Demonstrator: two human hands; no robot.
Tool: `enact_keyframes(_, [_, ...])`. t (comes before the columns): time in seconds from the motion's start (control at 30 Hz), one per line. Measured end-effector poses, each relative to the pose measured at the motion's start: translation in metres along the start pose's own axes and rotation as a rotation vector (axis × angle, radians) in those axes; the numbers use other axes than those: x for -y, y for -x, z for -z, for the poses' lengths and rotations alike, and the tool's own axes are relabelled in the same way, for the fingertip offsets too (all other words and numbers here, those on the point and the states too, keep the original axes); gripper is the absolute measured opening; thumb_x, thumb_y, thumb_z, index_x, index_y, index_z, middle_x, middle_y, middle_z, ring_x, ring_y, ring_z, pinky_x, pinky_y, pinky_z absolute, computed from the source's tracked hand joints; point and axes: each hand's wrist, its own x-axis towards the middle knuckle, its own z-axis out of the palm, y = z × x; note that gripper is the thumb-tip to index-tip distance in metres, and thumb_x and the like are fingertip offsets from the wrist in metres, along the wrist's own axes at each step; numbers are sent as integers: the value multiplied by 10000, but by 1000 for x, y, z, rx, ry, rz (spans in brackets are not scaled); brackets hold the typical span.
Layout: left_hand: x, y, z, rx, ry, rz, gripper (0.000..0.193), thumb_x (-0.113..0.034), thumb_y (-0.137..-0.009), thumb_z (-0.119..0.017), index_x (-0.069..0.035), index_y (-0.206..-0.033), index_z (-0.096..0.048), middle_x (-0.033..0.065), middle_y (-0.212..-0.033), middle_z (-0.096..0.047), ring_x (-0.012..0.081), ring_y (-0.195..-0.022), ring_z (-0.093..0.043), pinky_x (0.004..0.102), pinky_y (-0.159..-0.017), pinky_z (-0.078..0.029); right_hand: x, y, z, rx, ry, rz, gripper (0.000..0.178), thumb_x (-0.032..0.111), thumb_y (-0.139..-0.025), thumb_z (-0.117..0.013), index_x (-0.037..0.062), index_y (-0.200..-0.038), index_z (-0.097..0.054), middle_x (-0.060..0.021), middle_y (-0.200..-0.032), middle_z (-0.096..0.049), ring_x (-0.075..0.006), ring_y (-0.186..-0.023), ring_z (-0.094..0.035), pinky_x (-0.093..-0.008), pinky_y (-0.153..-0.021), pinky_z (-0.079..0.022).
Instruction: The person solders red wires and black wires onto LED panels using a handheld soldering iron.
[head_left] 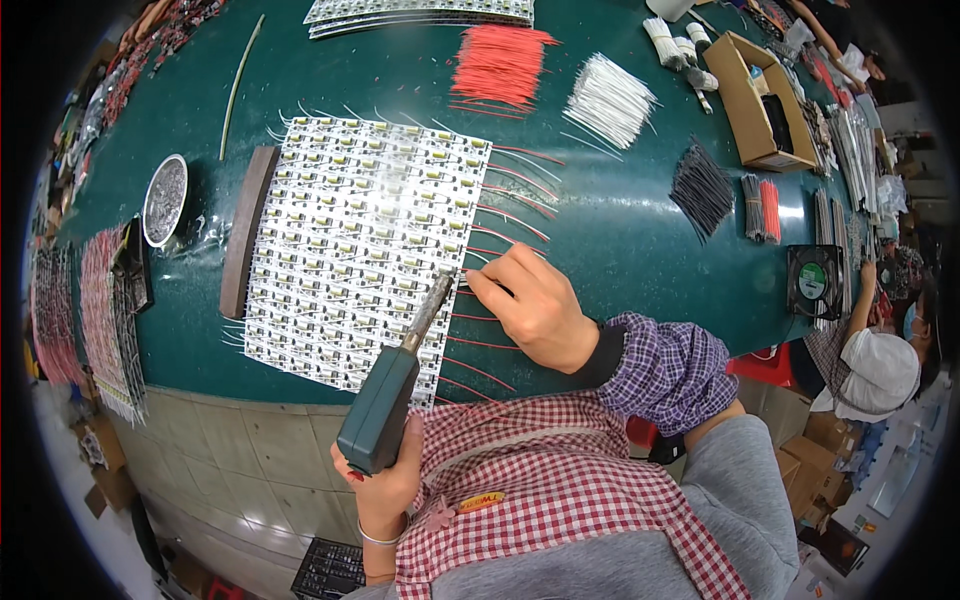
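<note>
A large white circuit board panel (365, 240), covered with rows of small components, lies on the green table. Red and white wires (520, 178) stick out along its right edge, and thin leads show along its top. My left hand (388, 485) is closed around the dark green handle of a soldering gun (382, 408). The gun's metal tip rests at or just above the panel's right edge. Beside that tip, my right hand (537, 308) pinches a thin wire at the same edge. Its fingers hide most of the wire.
A dark bar (248, 235) lies along the panel's left edge, near a round metal bowl (165, 200). Bundles of red wires (498, 65), white wires (610, 100) and black wires (702, 190) lie beyond. A cardboard box (742, 100) and small fan (813, 280) stand right; another person sits there.
</note>
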Motion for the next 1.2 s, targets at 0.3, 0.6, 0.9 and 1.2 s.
enact_keyframes(0.3, [0,-1,2,48,-94,-117,198,-87,-789,-793,1,-939,-698,76,-870,-664,172,-672,-608,280,-621,-468,1,0,-1,7,18,1,273,16,-695,-620,-80,-950,-636,-93,-798,-532,-230,-759,-524,-307,-651,-483])
enact_keyframes(0.6, [13,3,8,73,4,-91,317,55,-824,-692,50,-1130,-610,71,-906,-633,84,-592,-521,215,-521,-413,1,0,-1,4,24,-3,275,20,-692,-614,-78,-948,-635,-95,-800,-532,-233,-761,-520,-306,-652,-481])
enact_keyframes(0.9, [-3,5,5,-43,14,-58,255,-110,-782,-783,46,-961,-690,103,-826,-702,157,-651,-642,286,-594,-506,8,-1,3,-27,-5,-11,294,12,-687,-628,-59,-972,-642,-92,-829,-554,-233,-765,-543,-314,-638,-482])
enact_keyframes(1.2, [4,13,10,-33,6,-51,243,-95,-760,-793,34,-942,-697,90,-805,-681,177,-616,-610,288,-573,-472,16,8,-1,-9,-28,19,261,30,-696,-624,-52,-944,-635,-75,-793,-521,-221,-768,-518,-310,-621,-465])
